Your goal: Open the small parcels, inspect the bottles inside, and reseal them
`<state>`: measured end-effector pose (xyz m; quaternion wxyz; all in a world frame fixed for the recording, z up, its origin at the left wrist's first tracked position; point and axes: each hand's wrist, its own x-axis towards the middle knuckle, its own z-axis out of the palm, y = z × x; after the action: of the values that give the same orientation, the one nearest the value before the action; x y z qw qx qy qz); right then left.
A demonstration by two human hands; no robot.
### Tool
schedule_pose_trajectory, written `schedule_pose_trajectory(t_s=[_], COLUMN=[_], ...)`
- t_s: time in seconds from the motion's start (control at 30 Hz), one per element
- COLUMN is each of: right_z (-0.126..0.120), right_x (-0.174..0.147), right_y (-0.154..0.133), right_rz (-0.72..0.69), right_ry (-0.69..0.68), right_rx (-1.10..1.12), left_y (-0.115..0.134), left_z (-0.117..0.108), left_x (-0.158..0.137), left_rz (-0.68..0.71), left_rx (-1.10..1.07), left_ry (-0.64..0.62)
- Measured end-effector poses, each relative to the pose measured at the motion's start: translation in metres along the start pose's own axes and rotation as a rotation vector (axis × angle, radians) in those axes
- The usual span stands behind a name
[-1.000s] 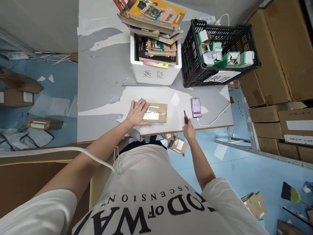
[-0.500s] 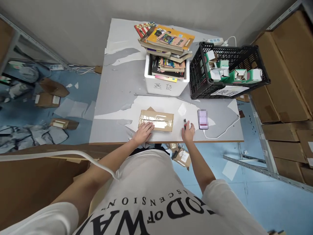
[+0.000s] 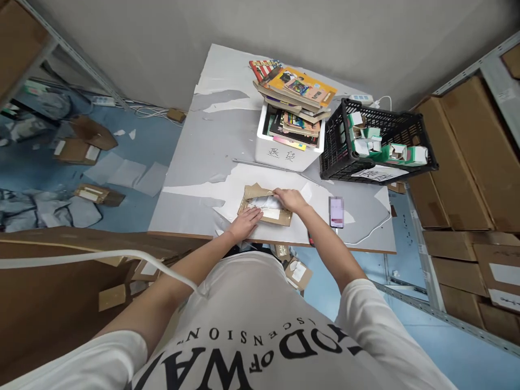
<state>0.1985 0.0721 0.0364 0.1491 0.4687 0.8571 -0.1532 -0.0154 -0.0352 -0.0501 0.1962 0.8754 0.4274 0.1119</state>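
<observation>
A small brown cardboard box point(image 3: 278, 220) with shiny tape and a white label lies on the table before me. Its top is partly open, and something silvery-grey, perhaps plastic wrapping, shows in the gap. My left hand point(image 3: 246, 222) rests flat on the box's near left side, fingers stretched over the edge. At the far right of the opening, my right hand point(image 3: 290, 199) is closed on the lifted flap of the box; its fingertips are partly hidden. A red-handled cutter point(image 3: 311, 240) lies by the table's front edge, mostly covered by my right forearm.
A phone point(image 3: 336, 212) on a white cable lies to the right. Behind stand a white bin point(image 3: 284, 156) heaped with books and a black crate point(image 3: 339, 169) holding green-and-white boxes. Cartons point(image 3: 459, 162) fill the right-hand shelf. Packaging litters the floor at left.
My right hand has let go of the cutter and moved left onto the box flap. The box top is now partly opened. My left hand stays on the box. The view has shifted.
</observation>
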Motion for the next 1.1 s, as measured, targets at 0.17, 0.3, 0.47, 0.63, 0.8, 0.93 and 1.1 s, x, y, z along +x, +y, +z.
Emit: schedule_pose_trajectory(t_s=[0.17, 0.3, 0.47, 0.63, 0.8, 0.93, 1.1], right_z=[-0.028, -0.02, 0.002, -0.002, -0.011, -0.024, -0.043], right_x=[0.015, 0.004, 0.0, 0.026, 0.038, 0.054, 0.079], right_y=[0.009, -0.005, -0.044, -0.072, -0.096, -0.102, -0.065], right_rz=[0.012, -0.009, -0.174, -0.271, -0.169, -0.126, -0.177], right_ry=[-0.036, -0.04, 0.074, 0.016, -0.012, -0.11, -0.134], right_rx=[0.032, -0.064, -0.205, -0.254, -0.308, -0.268, -0.006], left_y=[0.0, -0.001, -0.001, -0.001, -0.001, -0.001, 0.003], left_z=[0.001, -0.001, -0.002, -0.002, 0.0, 0.001, -0.002], left_x=[0.0, -0.002, -0.001, 0.0, 0.001, 0.0, -0.003], left_rz=[0.012, 0.023, 0.013, 0.001, 0.006, 0.023, 0.028], left_rx=[-0.012, -0.012, 0.0, 0.007, -0.002, 0.013, 0.049], left_ry=[0.002, 0.002, -0.001, -0.02, -0.006, -0.01, -0.035])
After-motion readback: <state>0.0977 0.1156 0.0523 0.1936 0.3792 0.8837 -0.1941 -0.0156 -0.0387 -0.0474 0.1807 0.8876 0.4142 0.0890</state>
